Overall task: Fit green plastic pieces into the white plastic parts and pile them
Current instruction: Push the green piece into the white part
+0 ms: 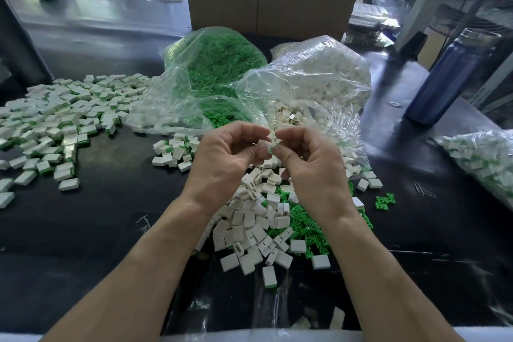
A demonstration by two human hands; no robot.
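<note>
Both hands meet above the loose white parts [249,219], left hand [224,158] and right hand [308,164] pinching one white part with a green piece [271,147] between fingertips

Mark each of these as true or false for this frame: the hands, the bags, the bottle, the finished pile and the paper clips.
1. Both hands, left and right, pinch one small white and green piece between them. True.
2. The bag of green pieces lies to the right of the bag of white parts. False: the green bag is to its left.
3. The blue bottle lies on its side. False: it stands upright, on the right of the table.
4. A spread of finished white pieces with green edges lies on the left of the table. True.
5. The paper clips lie on the left of the table. False: they lie on the right.
</note>
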